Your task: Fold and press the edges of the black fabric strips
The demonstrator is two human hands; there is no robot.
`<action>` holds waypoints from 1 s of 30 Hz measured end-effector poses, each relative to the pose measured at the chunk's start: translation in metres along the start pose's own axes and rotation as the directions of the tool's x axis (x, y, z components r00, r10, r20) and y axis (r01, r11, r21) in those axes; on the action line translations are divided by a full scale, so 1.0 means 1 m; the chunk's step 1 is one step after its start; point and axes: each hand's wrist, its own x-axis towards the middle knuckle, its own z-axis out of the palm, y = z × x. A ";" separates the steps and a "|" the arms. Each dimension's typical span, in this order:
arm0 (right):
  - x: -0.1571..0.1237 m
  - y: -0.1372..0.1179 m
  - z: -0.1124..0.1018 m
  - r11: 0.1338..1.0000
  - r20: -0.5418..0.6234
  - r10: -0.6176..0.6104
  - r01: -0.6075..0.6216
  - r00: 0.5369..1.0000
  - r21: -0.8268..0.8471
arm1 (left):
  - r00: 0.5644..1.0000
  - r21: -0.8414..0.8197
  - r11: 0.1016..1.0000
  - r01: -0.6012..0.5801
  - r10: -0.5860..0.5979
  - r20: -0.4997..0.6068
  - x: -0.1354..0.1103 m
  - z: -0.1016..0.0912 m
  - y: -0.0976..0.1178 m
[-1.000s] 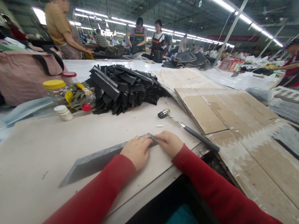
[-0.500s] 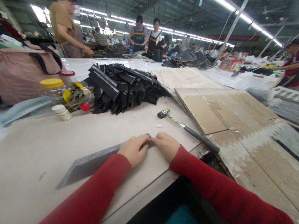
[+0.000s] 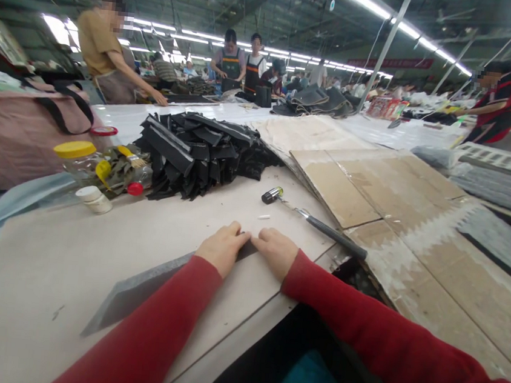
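A long dark grey strip of material point(image 3: 135, 296) with a lighter edge lies slantwise on the pale work board point(image 3: 46, 267). My left hand point(image 3: 223, 248) is closed over its upper right end, thumb and fingers pinching the edge. Right beside it, my right hand point(image 3: 275, 251) pinches the tip of the same strip, the fingertips of both hands almost touching. The very end of the strip is partly hidden under my fingers. Just beyond the hands lie a small white stick point(image 3: 264, 217) and a hammer point(image 3: 316, 222) with a dark handle.
A heap of black strips point(image 3: 195, 155) stands behind. To its left are a yellow-lidded jar point(image 3: 76, 157), a small white bottle point(image 3: 94, 200) and a pink bag point(image 3: 24, 136). Flattened cardboard point(image 3: 400, 201) covers the right side. Co-workers stand across the table.
My left hand's fingers have shifted and bunched at the strip's end, closer to my right hand. The whole view has slid slightly, so most things appear further left.
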 end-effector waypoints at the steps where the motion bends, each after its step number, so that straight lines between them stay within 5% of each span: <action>1: 0.000 0.000 0.000 1.000 0.000 -0.001 0.001 1.000 0.006 | 1.000 0.027 1.000 -0.002 0.002 0.003 0.000 -0.001 0.000; 9: -0.005 0.004 -0.001 0.998 0.005 -0.028 0.028 1.000 0.057 | 0.999 0.120 0.992 -0.040 0.041 0.000 0.003 -0.006 -0.001; 21: -0.025 0.008 -0.003 0.990 0.009 0.020 -0.021 1.000 0.137 | 1.000 0.027 1.000 0.010 -0.011 0.022 0.007 -0.010 -0.006; 26: -0.009 0.021 -0.011 0.917 0.093 0.166 -0.188 0.982 0.353 | 0.991 -0.085 0.991 0.107 -0.113 -0.065 0.004 0.002 -0.011; 30: 0.022 0.023 -0.019 0.822 0.271 0.240 -0.344 0.932 0.454 | 0.972 -0.136 0.970 0.199 -0.214 -0.102 -0.001 0.005 -0.010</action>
